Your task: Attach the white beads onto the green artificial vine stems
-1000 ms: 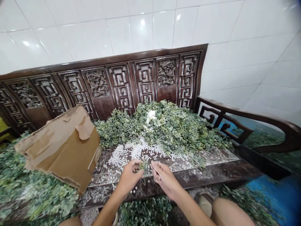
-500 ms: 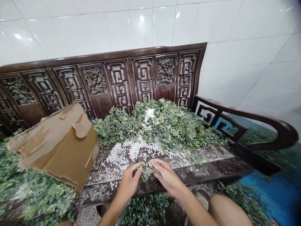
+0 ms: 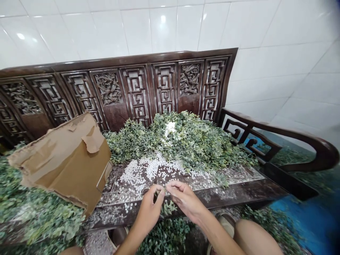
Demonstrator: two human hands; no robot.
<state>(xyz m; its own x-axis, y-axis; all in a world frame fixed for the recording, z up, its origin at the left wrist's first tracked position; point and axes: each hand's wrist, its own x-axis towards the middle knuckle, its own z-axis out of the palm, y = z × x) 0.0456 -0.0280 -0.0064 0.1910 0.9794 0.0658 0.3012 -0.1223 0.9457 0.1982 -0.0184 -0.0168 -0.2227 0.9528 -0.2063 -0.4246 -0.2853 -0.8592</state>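
My left hand (image 3: pixel 152 205) pinches thumb and forefinger on a small sprig of artificial green leaves (image 3: pixel 169 208), which hangs between my two hands over the bench's front edge. Close beside it, the fingers of my right hand (image 3: pixel 185 201) are pressed together, their tips almost touching the left fingertips. Whatever the right fingers hold is too small to make out. Many small white discs (image 3: pixel 152 169) lie scattered on the dark wooden seat just beyond my hands. A big heap of similar leafy sprigs (image 3: pixel 204 141) rises behind them, with a white clump of the discs (image 3: pixel 170 128) on it.
A torn cardboard box (image 3: pixel 71 166) leans at the left, with more greenery (image 3: pixel 50 216) around it. The bench has a carved back (image 3: pixel 114 117) and a curved armrest (image 3: pixel 300 136) at the right. More sprigs (image 3: pixel 164 237) lie below the seat edge, near my legs.
My hands have come closer together, the right fingertips shifting left towards the left ones. The sprig now hangs lower and slightly further right. The view has shifted slightly.
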